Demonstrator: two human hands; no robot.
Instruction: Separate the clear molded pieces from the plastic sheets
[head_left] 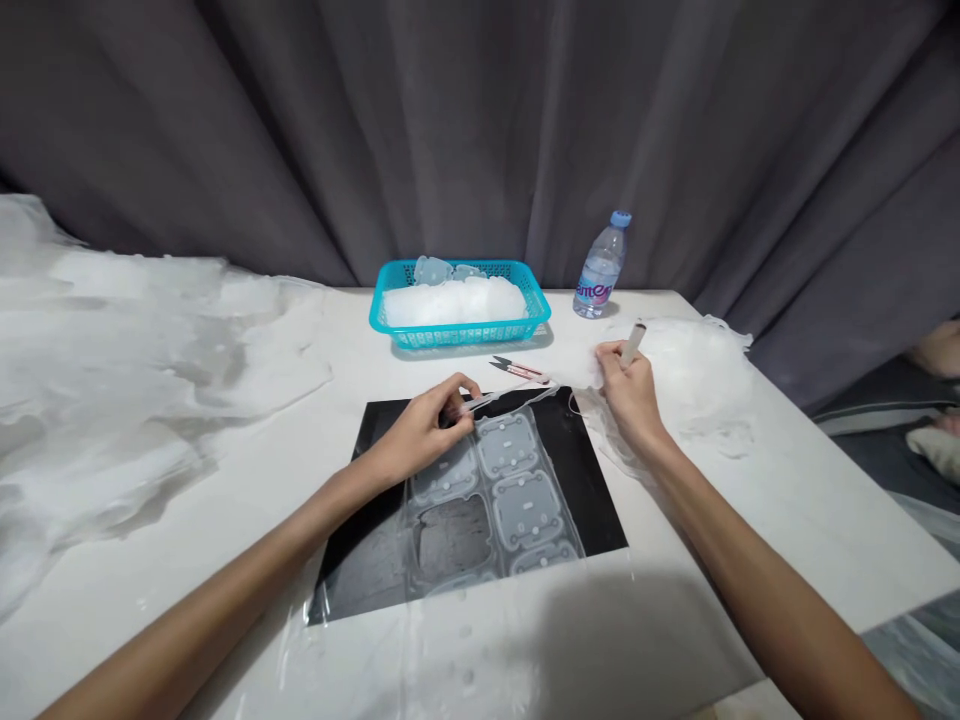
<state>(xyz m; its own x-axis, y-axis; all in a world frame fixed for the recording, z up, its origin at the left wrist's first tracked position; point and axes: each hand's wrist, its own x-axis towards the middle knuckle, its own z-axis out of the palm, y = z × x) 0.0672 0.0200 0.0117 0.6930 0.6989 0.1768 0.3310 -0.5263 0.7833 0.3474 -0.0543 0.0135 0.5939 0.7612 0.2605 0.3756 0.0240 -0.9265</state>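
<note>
A translucent plastic sheet (517,455) with rounded-square moulded pads lies over a black board (592,500). One pad place is an open cutout with the black showing through. My left hand (442,420) pinches the sheet's far edge, where a thin loose strip (517,393) runs rightward. My right hand (630,385), right of the board, is closed around a short stick-like tool (634,340) with a pale translucent handle and dark end. Its tip is hidden. Thin clear film hangs near that hand. Thread snips (519,369) lie just beyond the board, between my hands.
A turquoise basket (465,338) with white sheets and clear pads stands at the back. Right of it is a water bottle (600,265). White filmy material (135,350) heaps on the left; a smaller pile (697,375) lies right. A grey curtain (450,120) hangs behind.
</note>
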